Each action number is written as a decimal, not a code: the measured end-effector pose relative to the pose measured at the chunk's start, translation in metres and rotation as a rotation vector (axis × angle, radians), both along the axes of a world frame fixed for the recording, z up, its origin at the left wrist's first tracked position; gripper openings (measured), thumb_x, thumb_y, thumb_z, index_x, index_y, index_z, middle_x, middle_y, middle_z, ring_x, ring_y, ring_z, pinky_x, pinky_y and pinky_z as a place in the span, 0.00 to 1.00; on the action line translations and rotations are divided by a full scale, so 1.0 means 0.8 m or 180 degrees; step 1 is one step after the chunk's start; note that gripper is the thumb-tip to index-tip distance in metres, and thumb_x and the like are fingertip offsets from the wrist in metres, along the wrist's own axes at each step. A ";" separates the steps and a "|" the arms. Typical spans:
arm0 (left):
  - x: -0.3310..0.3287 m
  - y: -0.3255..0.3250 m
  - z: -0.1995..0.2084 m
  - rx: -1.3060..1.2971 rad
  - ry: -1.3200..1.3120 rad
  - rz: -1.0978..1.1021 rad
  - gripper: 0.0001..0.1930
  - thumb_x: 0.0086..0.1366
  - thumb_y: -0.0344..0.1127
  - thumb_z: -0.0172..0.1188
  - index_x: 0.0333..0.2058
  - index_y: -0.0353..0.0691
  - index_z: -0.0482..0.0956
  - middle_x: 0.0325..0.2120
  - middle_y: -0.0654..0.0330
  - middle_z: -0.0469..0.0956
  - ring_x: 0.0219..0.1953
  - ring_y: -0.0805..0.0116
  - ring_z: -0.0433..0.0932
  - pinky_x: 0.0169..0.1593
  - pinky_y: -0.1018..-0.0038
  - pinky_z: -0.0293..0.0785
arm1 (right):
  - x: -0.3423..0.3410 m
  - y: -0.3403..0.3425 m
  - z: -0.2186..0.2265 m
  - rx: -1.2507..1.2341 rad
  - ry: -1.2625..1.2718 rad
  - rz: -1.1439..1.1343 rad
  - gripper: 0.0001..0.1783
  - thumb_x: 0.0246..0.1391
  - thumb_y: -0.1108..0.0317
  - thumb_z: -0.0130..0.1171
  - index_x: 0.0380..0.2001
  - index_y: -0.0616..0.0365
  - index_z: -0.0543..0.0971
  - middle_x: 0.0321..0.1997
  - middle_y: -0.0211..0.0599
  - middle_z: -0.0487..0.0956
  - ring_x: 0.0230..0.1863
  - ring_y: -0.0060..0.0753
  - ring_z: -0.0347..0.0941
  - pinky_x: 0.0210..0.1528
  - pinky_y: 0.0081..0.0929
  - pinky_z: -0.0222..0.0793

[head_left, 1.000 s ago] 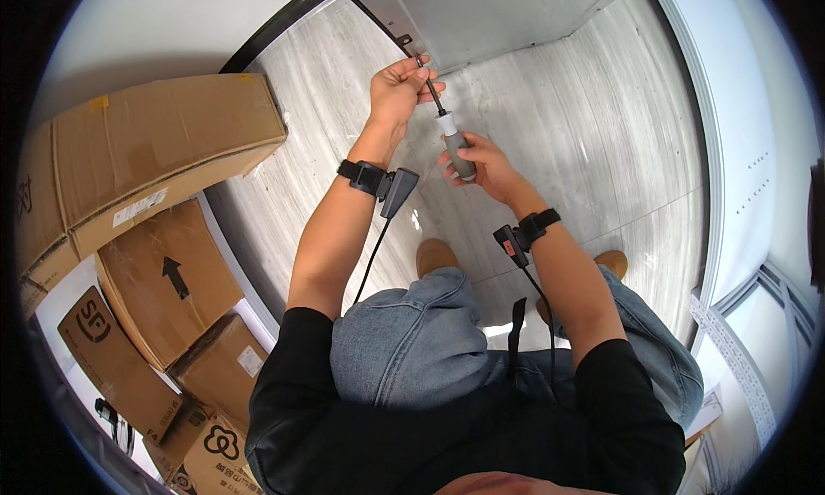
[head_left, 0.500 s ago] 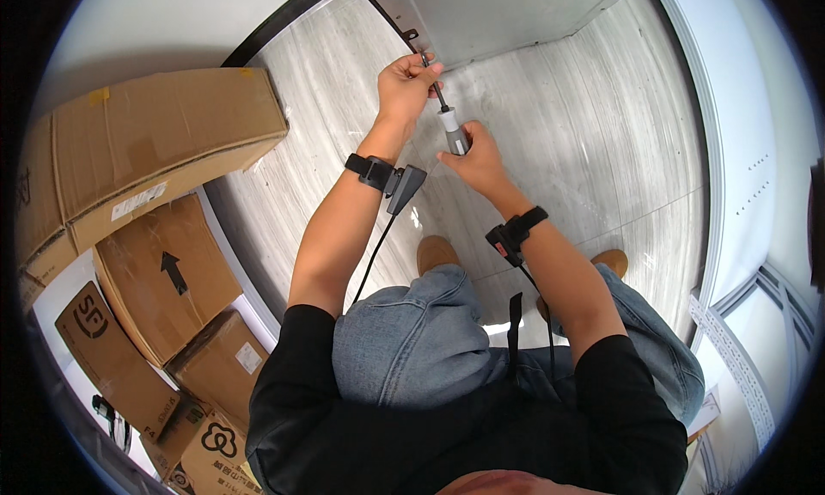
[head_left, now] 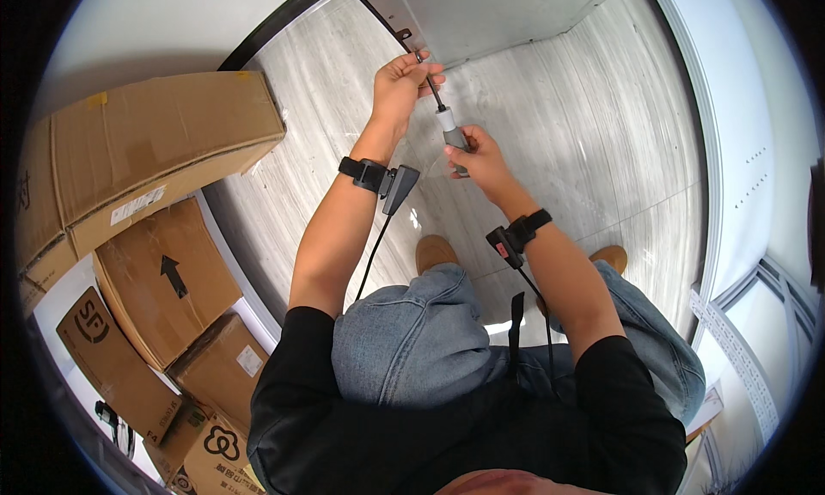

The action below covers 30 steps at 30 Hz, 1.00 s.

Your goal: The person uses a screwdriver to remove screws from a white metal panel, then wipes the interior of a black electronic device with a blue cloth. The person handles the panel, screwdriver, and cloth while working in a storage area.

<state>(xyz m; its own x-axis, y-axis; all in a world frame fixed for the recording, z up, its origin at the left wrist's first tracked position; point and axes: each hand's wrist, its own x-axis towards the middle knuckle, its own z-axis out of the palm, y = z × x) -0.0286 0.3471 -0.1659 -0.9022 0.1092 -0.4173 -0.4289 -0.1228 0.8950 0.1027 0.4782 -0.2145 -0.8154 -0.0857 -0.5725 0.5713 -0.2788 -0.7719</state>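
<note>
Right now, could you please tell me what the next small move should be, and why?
Perhaps turn the screwdriver slightly with the right hand, since that hand grips the handle while the left hand holds the shaft near the grey panel.

Boxes [head_left: 142, 297] stacked at left. Panel [head_left: 494, 18] at far centre. Screwdriver [head_left: 444, 117] on panel's near side; left hand [head_left: 400, 82] at far end, right hand [head_left: 481, 161] at near. Shoes [head_left: 436, 252] nearer, on floor [head_left: 584, 125].

Screwdriver [head_left: 444, 119]: matt grey plastic handle [head_left: 454, 138], dark metal shaft [head_left: 435, 94]; panel [head_left: 498, 18] smooth, metallic; cartons [head_left: 163, 134] matt cardboard; trousers [head_left: 412, 345] denim
</note>
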 end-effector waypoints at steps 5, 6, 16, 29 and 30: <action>0.001 0.005 -0.004 -0.0574 0.0216 -0.0054 0.11 0.62 0.27 0.63 0.43 0.30 0.77 0.28 0.62 0.79 0.27 0.76 0.79 0.29 0.80 0.75 | 0.000 -0.012 0.010 0.0882 0.0235 0.0040 0.22 0.50 0.65 0.68 0.45 0.60 0.71 0.33 0.33 0.75 0.29 0.23 0.74 0.24 0.25 0.70; 0.000 0.006 -0.003 -0.0599 0.0174 -0.0056 0.12 0.61 0.27 0.64 0.43 0.30 0.77 0.28 0.62 0.79 0.26 0.77 0.78 0.28 0.81 0.74 | 0.000 -0.011 0.012 0.0895 0.0231 0.0127 0.22 0.50 0.64 0.69 0.44 0.60 0.71 0.33 0.33 0.75 0.28 0.23 0.74 0.24 0.25 0.69; 0.001 0.000 0.007 0.0027 -0.0107 -0.0085 0.11 0.68 0.25 0.53 0.47 0.33 0.77 0.33 0.57 0.82 0.31 0.71 0.81 0.40 0.74 0.81 | -0.003 0.028 0.013 -0.1887 -0.0368 0.0263 0.23 0.61 0.60 0.55 0.56 0.59 0.71 0.36 0.31 0.78 0.34 0.26 0.76 0.32 0.25 0.73; -0.001 -0.001 0.001 -0.0328 -0.0024 -0.0142 0.11 0.66 0.28 0.58 0.47 0.33 0.77 0.31 0.62 0.80 0.31 0.74 0.79 0.34 0.81 0.75 | 0.000 0.004 0.011 -0.0279 0.0028 0.0128 0.24 0.53 0.64 0.64 0.51 0.60 0.71 0.38 0.33 0.76 0.35 0.26 0.74 0.33 0.29 0.74; -0.001 -0.002 0.001 -0.0217 -0.0074 -0.0140 0.11 0.68 0.28 0.56 0.47 0.35 0.76 0.32 0.61 0.80 0.32 0.73 0.80 0.35 0.80 0.76 | -0.001 0.011 0.014 -0.0694 -0.0151 0.0130 0.24 0.53 0.63 0.63 0.52 0.59 0.70 0.39 0.34 0.77 0.36 0.27 0.74 0.34 0.30 0.74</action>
